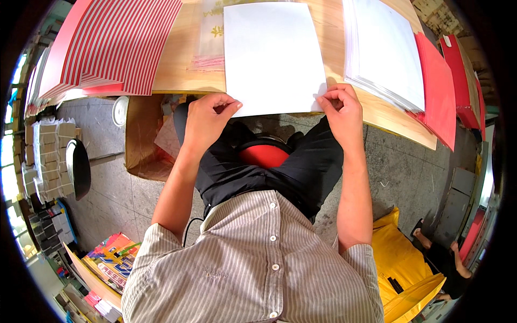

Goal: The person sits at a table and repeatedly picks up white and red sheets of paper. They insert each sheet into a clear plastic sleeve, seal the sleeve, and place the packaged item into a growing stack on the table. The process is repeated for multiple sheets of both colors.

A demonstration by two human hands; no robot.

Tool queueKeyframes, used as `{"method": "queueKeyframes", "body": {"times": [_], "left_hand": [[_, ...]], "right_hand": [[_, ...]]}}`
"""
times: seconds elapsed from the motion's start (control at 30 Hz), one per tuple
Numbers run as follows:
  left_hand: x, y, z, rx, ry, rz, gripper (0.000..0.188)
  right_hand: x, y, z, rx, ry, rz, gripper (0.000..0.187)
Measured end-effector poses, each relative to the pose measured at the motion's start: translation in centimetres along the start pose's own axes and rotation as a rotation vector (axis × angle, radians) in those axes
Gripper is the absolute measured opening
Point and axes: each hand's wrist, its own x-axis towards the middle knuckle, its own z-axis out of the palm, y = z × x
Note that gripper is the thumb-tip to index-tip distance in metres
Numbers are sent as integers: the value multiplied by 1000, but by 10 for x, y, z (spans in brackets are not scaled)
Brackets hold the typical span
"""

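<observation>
A white sheet of paper [273, 59] lies at the middle of the wooden table [188, 67], its near edge reaching past the table's front edge. My left hand [207, 119] pinches its near left corner between thumb and fingers. At the near right corner, my right hand [343, 113] holds the sheet in the same way. Partly under the sheet's left side is a clear plastic sleeve [211, 40] with a yellow-green print and pink edges. Whether the sheet is one layer or more, I cannot tell.
Red-and-white layered folders [121, 46] stand fanned out at the left. To the right lie a stack of white sheets [382, 54] and red covers [437, 86]. Below the table sits a cardboard box [142, 140]. A yellow bag [404, 264] and another person [449, 264] are at lower right.
</observation>
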Motion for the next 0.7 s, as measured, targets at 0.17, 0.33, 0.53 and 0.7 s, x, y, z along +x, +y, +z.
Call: {"method": "queueKeyframes", "body": {"times": [0.17, 0.33, 0.53, 0.7], "left_hand": [[1, 0, 0, -4, -7, -57, 19], [3, -2, 0, 8, -4, -61, 17], [2, -25, -2, -115, 25, -125, 24], [-6, -40, 4, -418, -44, -246, 31]], "right_hand": [[0, -1, 1, -37, 17, -6, 14], [0, 0, 1, -50, 75, 0, 14], [-1, 6, 3, -14, 169, -28, 14], [-10, 11, 9, -228, 392, -305, 17]]}}
